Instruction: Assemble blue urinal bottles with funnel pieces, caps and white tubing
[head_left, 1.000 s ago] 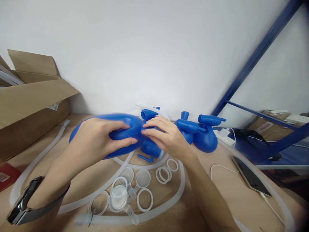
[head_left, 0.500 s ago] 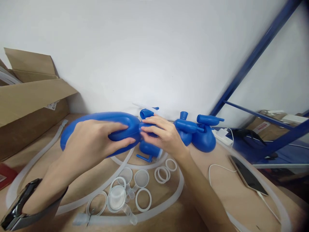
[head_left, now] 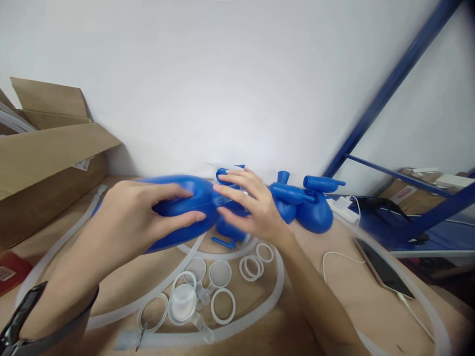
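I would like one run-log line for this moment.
left hand: holding big blue bulb | right hand: at its end | on table: white rings, translucent tubing, phone

Workshop-like corner: loose white rings, clear tubing on bench, open carton, metal shelving.

Right hand now seemingly more splayed

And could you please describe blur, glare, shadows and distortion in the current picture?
In the head view, the right hand looks slightly blurred, the blue bulb in the left hand carries a soft highlight, a shadow falls on the wall beside the cardboard box, and the edges look stretched.
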{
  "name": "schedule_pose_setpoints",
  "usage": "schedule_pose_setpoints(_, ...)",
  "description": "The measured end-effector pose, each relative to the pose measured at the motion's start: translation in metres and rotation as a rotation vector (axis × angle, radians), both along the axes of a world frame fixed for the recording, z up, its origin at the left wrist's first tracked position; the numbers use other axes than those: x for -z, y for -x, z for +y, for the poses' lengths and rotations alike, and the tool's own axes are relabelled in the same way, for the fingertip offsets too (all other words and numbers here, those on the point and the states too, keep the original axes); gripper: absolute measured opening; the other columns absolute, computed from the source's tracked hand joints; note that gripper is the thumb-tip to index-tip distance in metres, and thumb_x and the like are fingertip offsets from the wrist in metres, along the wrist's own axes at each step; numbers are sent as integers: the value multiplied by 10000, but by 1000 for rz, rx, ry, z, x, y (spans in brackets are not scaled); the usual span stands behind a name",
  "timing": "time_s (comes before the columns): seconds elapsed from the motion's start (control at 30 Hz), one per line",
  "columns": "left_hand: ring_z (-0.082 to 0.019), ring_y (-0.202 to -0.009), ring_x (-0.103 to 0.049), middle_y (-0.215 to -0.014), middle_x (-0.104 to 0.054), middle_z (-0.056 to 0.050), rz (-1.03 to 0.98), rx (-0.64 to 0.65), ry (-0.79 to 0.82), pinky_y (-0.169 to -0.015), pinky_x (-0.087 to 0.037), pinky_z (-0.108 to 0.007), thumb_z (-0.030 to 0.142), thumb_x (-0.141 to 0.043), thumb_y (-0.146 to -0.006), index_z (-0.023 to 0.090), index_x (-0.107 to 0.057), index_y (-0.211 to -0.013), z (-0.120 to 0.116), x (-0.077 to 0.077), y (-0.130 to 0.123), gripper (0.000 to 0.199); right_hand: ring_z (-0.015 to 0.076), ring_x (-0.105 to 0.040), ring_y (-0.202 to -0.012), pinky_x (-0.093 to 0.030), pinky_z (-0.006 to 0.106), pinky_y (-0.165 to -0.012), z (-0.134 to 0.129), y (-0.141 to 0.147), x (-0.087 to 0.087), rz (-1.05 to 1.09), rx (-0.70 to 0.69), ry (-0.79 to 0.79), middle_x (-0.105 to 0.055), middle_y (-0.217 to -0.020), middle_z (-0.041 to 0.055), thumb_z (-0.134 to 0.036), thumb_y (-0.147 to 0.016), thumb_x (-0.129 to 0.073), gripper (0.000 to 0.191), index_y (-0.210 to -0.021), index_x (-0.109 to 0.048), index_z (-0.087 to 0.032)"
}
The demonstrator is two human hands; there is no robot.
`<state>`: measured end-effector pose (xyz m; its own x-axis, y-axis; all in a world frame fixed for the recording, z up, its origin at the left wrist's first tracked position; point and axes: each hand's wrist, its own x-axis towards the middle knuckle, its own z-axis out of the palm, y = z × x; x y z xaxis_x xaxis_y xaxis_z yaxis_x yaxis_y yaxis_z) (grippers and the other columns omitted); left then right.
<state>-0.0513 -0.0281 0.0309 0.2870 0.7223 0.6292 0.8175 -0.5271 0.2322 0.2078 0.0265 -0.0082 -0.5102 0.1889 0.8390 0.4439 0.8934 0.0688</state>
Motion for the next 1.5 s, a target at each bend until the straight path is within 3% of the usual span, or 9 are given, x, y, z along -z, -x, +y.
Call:
schedule_pose_setpoints(0.07, -176, -601, -692, -806, -810, 16, -26, 6, 19, -600, -485, -282, 682, -706, -839, 302, -826, -916, 6, -1, 3, 406, 297, -620, -1343, -490, 577, -1167, -3, -5, -5, 17, 6, 61, -669, -1417, 105, -333, -962, -725, 419, -1374, -668, -288)
schedule_pose_setpoints(0.37, -188, -609, -695, -819, -819, 0, -66, -13, 27, -653, -533, -282, 654, -751, -818, 290, -839, -958, 12, 1, 9, 400, 285, -683, -1212, -572, 526, -1054, 3, -24, -13, 182, 22, 138, -717, -1282, 93, -284, -974, -710, 204, -1176, -741, -289)
schedule_pose_setpoints(0.6, -185, -625, -708, -823, -821, -4, -49, -4, 76, -655, -536, -271, 644, -747, -836, 248, -840, -952, 7, -6, 3, 423, 291, -646, -1282, -552, 543, -1080, 7, -27, -13, 78, -18, 202, -688, -1343, 107, -303, -1004, -649, 182, -1173, -713, -277)
schedule_pose_setpoints(0.83, -215, -670, -739, -844, -829, -10, -24, -24, 89, -667, -530, -294, 638, -752, -833, 243, -846, -950, 7, -5, -1, 423, 298, -632, -1284, -538, 556, -1080, 13, -31, -11, -45, 24, 107, -685, -1342, 123, -292, -1019, -601, 177, -1175, -677, -257)
schedule_pose_setpoints(0.97, -209, -705, -737, -870, -832, -2, -76, -78, 86, -698, -555, -295, 676, -752, -824, 256, -847, -966, 10, -6, 2, 453, 312, -573, -1387, -492, 575, -1160, 17, -33, -7, -52, 33, 192, -611, -1471, 124, -403, -1020, -631, 444, -1443, -552, -293)
schedule_pose_setpoints(1.13, -185, -701, -713, -783, -804, 18, -232, -131, 181, -564, -510, -222, 645, -775, -826, 222, -830, -936, 11, -15, 5, 441, 389, -233, -1620, -259, 698, -1283, 25, -34, -1, 103, 157, 208, -308, -1713, 130, -560, -919, -747, 867, -1643, -325, -340)
schedule_pose_setpoints(1.23, -143, -618, -662, -699, -762, 34, -446, -68, 285, -487, -460, -177, 556, -805, -841, 181, -793, -961, 15, -17, 8, 394, 358, -320, -1590, -318, 658, -1270, 26, -33, 0, 210, 147, 371, -342, -1689, 130, -550, -952, -711, 777, -1624, -380, -343)
schedule_pose_setpoints(1.4, -67, -470, -487, -524, -597, 63, -680, 169, 677, -431, -377, -155, 566, -757, -895, 192, -714, -937, 24, -16, 15, 378, 310, -466, -1517, -400, 599, -1236, 35, -26, 12, 149, -102, 806, -472, -1636, 142, -661, -996, -586, 771, -1647, -344, -326)
schedule_pose_setpoints(1.5, -51, -399, -372, -488, -508, 48, -555, 203, 548, -391, -346, -180, 712, -538, -967, 184, -666, -821, 28, -17, 24, 562, 301, -360, -1590, -364, 588, -1258, 48, -14, 27, 238, -200, 915, -322, -1731, 156, -745, -1006, -461, 840, -1690, -226, -318)
